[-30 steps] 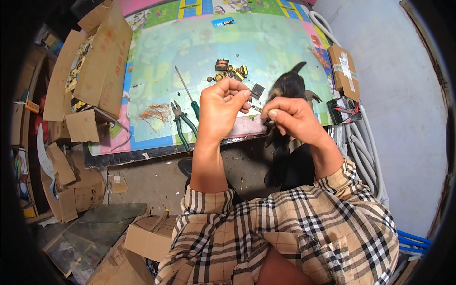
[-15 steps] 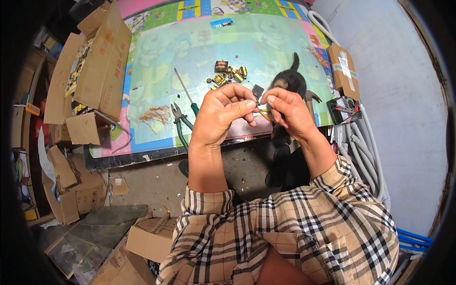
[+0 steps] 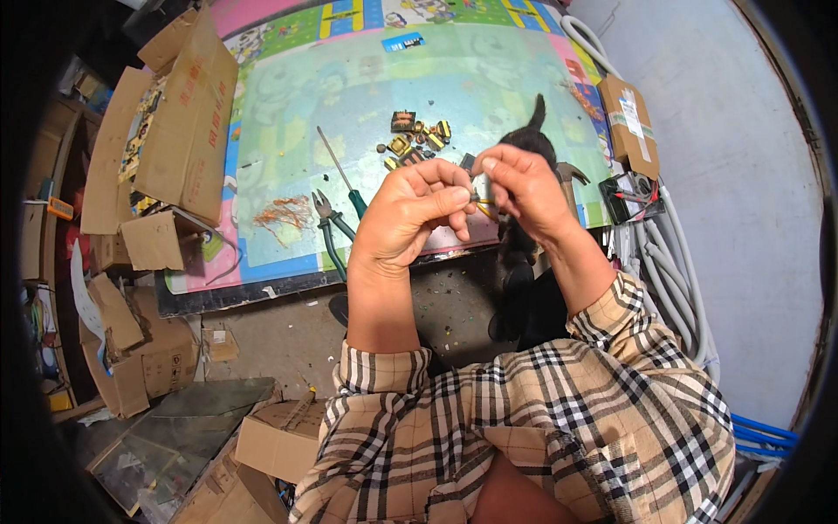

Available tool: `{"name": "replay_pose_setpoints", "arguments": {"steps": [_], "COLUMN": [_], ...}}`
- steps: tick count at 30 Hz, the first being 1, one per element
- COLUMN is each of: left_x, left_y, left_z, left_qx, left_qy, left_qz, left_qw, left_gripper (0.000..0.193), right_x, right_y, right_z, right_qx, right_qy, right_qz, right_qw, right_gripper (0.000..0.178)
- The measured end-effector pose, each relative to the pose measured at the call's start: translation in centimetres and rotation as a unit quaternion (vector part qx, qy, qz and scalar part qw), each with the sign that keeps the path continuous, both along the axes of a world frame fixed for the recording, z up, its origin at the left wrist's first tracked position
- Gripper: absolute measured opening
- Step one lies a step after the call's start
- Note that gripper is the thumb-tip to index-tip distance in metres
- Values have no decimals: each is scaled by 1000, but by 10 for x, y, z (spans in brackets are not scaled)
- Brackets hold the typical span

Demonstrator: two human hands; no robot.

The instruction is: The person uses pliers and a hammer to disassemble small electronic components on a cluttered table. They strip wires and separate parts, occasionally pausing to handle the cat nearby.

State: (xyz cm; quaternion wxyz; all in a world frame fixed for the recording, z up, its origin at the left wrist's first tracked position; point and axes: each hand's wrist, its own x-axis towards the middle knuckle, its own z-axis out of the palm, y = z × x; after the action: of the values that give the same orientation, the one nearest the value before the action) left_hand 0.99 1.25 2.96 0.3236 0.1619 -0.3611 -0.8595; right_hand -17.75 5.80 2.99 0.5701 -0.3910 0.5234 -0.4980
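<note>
My left hand (image 3: 408,212) is closed in a pinch on a small dark and yellow part (image 3: 485,208), mostly hidden by the fingers. Close beside it, my right hand (image 3: 530,189) pinches at the same spot, slightly higher; what lies between its fingertips is too small to make out. Beyond my hands, several small transformers and coils (image 3: 402,145) with copper windings and yellow tape lie in a loose pile. To the left rest green-handled cutting pliers (image 3: 329,224) and a screwdriver (image 3: 336,159) with a green handle.
A black furry animal (image 3: 531,138) stands by the right hand, near a hammer (image 3: 572,175). Loose copper wire (image 3: 284,212) lies on the table's left. An open cardboard box (image 3: 197,113) of parts stands at the left; a smaller carton (image 3: 630,127) and grey hoses (image 3: 676,279) are at the right.
My right hand has risen slightly and drawn up from the left fingertips. The left hand stays nearly in place, still pinching the part.
</note>
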Motion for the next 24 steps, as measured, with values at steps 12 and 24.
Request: {"name": "replay_pose_setpoints", "arguments": {"steps": [12, 24], "left_x": [11, -14], "left_y": [-9, -12], "left_z": [-7, -27], "left_qx": [3, -64], "left_qy": [-21, -189], "left_qz": [128, 189], "left_qw": [991, 961], "left_gripper": [12, 8], "right_x": [-25, -40], "right_y": [46, 72], "right_z": [7, 1], "right_qx": [-20, 89], "right_qy": [-54, -50], "right_qz": [80, 210], "right_qw": [995, 972], "right_gripper": [18, 20]}}
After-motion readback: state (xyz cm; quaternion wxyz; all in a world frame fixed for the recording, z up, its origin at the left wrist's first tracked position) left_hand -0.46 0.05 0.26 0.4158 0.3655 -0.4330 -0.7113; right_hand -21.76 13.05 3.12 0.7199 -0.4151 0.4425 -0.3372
